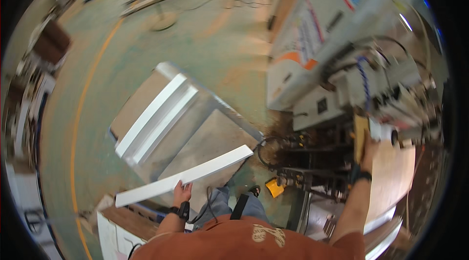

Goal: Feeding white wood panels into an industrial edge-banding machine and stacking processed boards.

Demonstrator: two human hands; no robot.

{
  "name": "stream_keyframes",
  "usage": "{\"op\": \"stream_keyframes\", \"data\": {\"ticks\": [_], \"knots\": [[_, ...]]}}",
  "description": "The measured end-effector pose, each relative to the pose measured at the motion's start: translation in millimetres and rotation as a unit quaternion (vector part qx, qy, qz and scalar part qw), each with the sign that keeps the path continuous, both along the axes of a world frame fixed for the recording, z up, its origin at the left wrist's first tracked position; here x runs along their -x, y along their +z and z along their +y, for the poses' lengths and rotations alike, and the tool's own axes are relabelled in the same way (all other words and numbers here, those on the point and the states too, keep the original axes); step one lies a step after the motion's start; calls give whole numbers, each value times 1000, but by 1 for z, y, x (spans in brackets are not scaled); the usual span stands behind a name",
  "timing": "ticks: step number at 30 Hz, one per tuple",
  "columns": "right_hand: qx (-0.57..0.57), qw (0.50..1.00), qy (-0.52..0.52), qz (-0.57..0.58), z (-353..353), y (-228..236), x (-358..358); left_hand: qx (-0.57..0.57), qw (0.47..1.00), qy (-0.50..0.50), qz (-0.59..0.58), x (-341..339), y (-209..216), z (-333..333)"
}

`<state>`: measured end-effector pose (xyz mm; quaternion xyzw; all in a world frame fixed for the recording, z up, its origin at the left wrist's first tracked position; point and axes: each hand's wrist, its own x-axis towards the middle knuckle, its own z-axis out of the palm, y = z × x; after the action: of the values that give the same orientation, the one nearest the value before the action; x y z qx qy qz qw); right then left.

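Note:
A long white strip (205,171), shaped like a narrow board, is in my left hand (182,194), whose fingers close on its near edge at about the middle. The strip slants from the lower left up to the right, in front of my legs. My right arm reaches out to a machine (381,94) on the right. There my right hand (370,156) is beside a narrow yellowish wooden piece (360,138), above a light wooden board (391,174). Blur hides the fingers of this hand, so its grip does not show.
Two more white strips (156,113) lie parallel on a low pallet-like platform (195,147) ahead. A yellow foot pedal (275,187) sits on the floor near my feet. White cabinet panels (303,50) stand at the far right. Brown-topped white boards (127,226) are close at left.

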<state>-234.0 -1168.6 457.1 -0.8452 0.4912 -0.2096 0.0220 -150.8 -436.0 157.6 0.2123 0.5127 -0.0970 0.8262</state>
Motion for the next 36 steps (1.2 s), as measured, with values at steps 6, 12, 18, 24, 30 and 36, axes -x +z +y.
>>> {"op": "stream_keyframes", "data": {"ticks": [6, 12, 18, 24, 30, 36], "knots": [[104, 992, 69, 21, 169, -14, 16, -31, 988, 142, 48, -2, 5, 34], [82, 984, 123, -98, 211, 1, 36, 0, 980, 195, 38, -9, 4, 34], [-3, 965, 202, -165, 253, 0, 6, 22, 974, 223, 9, -27, -3, 41], [-405, 832, 371, -75, 320, -46, -69, 20, 968, 246, -47, -56, 11, 29], [-599, 681, 392, 153, 355, -107, -132, -327, 927, -4, -185, -84, 15, 12], [-646, 604, 411, 221, 369, -167, -220, -90, 973, 154, -147, -124, 18, 12]]}}
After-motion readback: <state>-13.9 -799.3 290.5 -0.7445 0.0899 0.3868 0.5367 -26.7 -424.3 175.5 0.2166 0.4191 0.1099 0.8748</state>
